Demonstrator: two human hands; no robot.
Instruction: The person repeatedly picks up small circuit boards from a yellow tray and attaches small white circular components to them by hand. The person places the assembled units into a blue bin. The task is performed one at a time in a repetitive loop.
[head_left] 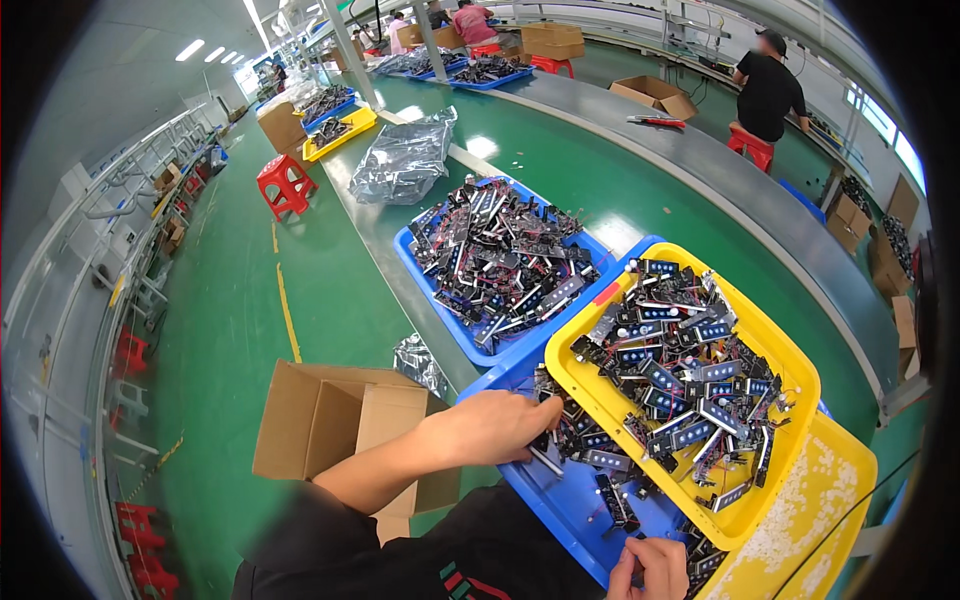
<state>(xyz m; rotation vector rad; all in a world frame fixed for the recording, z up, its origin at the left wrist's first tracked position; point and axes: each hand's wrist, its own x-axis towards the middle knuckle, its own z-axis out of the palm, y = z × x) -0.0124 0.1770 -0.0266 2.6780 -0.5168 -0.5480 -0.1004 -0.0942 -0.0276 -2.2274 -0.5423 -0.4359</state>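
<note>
My left hand (495, 425) reaches into a blue tray (575, 500), its fingers closed round a small black electronic module with a white strip (545, 460). More black modules (615, 500) lie loose in that tray, partly hidden by my hand. My right hand (655, 568) is at the tray's near right edge, fingers curled together; what they hold, if anything, is hidden. A yellow tray (570, 375) overlaps the blue one and carries a heap of modules (690, 390) with blue lens strips and red wires.
Farther along the bench, another blue tray (440, 310) is piled with modules beside a silver bag (405, 160). A yellow tray with white bits (800, 510) sits at right. An open carton (310, 415) stands left of me. A person in black (770, 95) sits beyond.
</note>
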